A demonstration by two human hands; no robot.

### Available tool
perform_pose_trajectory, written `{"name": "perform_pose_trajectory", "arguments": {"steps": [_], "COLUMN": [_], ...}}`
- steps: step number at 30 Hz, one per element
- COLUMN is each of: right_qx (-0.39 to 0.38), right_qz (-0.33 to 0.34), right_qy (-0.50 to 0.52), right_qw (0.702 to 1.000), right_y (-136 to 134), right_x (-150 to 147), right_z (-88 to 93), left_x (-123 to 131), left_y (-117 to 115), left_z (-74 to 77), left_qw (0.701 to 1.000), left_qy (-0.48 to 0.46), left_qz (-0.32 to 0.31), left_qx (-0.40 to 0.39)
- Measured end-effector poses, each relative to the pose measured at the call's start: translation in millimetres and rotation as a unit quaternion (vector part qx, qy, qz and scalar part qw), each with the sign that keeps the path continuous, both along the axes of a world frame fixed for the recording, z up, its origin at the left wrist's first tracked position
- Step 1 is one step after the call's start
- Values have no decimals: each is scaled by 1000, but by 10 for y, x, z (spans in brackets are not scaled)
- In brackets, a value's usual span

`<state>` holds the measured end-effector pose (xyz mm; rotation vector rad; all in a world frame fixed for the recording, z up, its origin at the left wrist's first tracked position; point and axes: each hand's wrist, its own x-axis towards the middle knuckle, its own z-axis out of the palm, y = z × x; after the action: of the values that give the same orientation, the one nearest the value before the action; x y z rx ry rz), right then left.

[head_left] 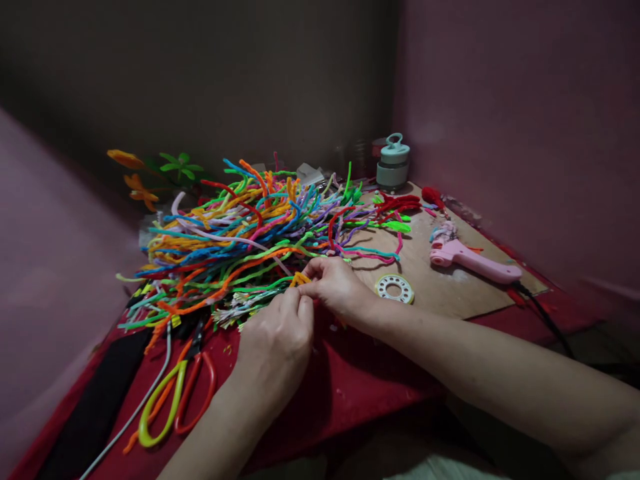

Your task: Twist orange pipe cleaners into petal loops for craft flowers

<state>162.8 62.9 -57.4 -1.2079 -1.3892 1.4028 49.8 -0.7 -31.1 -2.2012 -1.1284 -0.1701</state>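
Between the fingertips of both hands is a bent orange pipe cleaner. My left hand is closed on its near end, its fingers partly hidden behind the knuckles. Thumb and forefinger of my right hand pinch the same piece from the right. Just beyond the hands lies a big heap of many-coloured pipe cleaners. A bundle of pale stems with frayed ends rests beside my left hand. To the right of my right hand is a flat ring-shaped spool.
A pink glue gun with a black cord lies on a brown board. Scissors with yellow and red handles lie at front left by a white cable. A light green bottle stands at the back, near the walls.
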Motion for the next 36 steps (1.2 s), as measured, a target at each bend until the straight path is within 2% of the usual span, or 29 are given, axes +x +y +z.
{"name": "perform_pose_trajectory", "arguments": {"steps": [8, 14, 21, 28, 33, 36], "right_qx": [-34, -65, -91, -128, -139, -158], "right_qz": [10, 19, 35, 58, 63, 70], "right_qy": [-8, -12, 28, 52, 84, 79], "right_qw": [999, 998, 995, 989, 985, 982], "right_y": [7, 7, -3, 6, -22, -53], "right_x": [-4, 11, 33, 20, 37, 56], "right_z": [-38, 8, 67, -18, 43, 119], "left_x": [32, 51, -24, -28, -121, -206], "left_y": [-21, -13, 37, 24, 60, 110], "left_z": [-34, -39, 6, 81, 49, 26], "left_qw": [999, 998, 997, 993, 994, 992], "left_qy": [25, 51, 41, 74, 23, -23], "left_qz": [3, -14, -53, -74, -106, -121], "left_qx": [-23, -40, -25, -62, -10, -27]}}
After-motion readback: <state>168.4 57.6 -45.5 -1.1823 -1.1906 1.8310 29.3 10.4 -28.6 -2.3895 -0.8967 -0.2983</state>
